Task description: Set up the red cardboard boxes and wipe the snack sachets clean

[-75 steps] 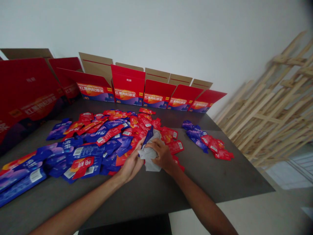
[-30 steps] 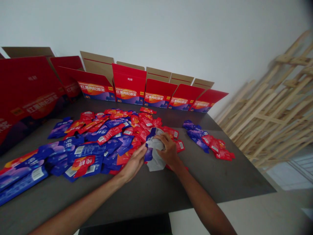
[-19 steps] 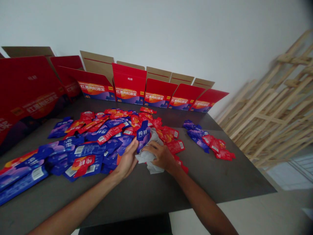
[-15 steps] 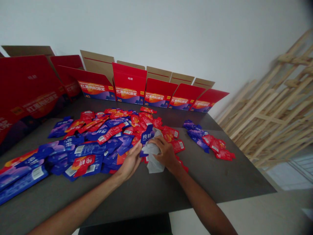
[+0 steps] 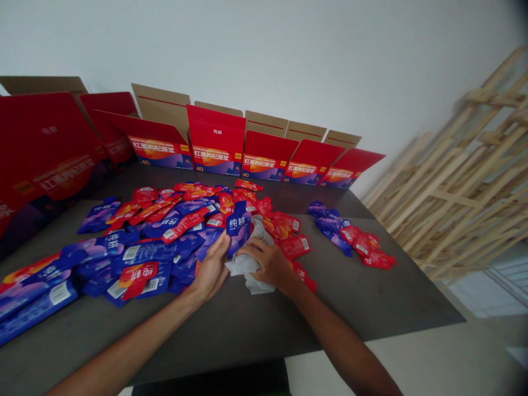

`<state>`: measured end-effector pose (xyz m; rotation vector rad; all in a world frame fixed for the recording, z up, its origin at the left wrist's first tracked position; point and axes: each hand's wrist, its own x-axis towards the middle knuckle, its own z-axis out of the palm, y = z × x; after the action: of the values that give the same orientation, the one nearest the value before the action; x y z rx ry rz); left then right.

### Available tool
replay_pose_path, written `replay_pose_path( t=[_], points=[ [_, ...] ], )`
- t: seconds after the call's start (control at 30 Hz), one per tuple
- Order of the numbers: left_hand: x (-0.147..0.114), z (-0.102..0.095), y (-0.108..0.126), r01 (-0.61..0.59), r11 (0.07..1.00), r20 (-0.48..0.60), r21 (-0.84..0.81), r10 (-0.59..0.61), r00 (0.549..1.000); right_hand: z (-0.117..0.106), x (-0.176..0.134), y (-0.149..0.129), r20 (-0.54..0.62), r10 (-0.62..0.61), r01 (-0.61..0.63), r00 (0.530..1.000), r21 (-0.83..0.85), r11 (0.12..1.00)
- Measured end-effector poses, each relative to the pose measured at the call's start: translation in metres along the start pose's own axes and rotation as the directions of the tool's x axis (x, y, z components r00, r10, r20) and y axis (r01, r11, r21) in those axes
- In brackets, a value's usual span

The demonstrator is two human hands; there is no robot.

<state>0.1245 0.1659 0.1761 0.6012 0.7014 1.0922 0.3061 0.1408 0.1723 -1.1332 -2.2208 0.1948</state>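
Between the thumb and fingers of my left hand [image 5: 211, 268] is a blue pouch [image 5: 238, 224] with white characters, held upright with its spout end up. My right hand [image 5: 268, 263] grips a crumpled whitish cloth [image 5: 254, 283], whose edge lies against the pouch's lower right side. Behind and left of my hands spreads a heap of red pouches [image 5: 140, 278] and blue pouches [image 5: 150, 251], lying flat and overlapping. A few more red pouches [image 5: 295, 246] lie just beyond my right hand.
A small separate group of blue pouches [image 5: 333, 234] and red pouches [image 5: 367, 247] lies at the right of the dark table [image 5: 371, 305]. Open red cartons [image 5: 216, 144] line the back, and a larger red box [image 5: 45, 159] stands left. Wooden slats [image 5: 457, 192] lean beyond the right edge.
The blue pouch and my left hand have shifted a little left, showing more of the pouch. The cloth now lies lower along its side, still in my right hand.
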Motion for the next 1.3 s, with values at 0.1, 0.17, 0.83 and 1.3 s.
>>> replay_pose_path(
  t=[0.1,0.17,0.83,1.3],
  points=[
    [-0.003,0.002,-0.003,0.010,1.000,0.019,0.009,-0.010,1.000,-0.003,0.001,0.000,-0.115,0.059,-0.057,0.992,0.026,0.998],
    [-0.005,0.005,-0.004,0.005,1.000,0.067,0.008,-0.006,0.998,-0.007,0.002,0.000,-0.218,0.121,-0.109,0.968,0.070,0.992],
    [-0.002,0.008,-0.002,-0.043,0.997,0.076,-0.070,0.048,0.996,-0.015,0.011,0.008,-0.114,0.394,-0.309,0.912,0.441,0.843],
    [-0.001,0.005,-0.012,-0.105,0.994,0.249,0.029,0.095,0.964,-0.128,-0.013,0.093,-0.522,0.756,-0.679,0.396,0.387,0.623]
  ],
)
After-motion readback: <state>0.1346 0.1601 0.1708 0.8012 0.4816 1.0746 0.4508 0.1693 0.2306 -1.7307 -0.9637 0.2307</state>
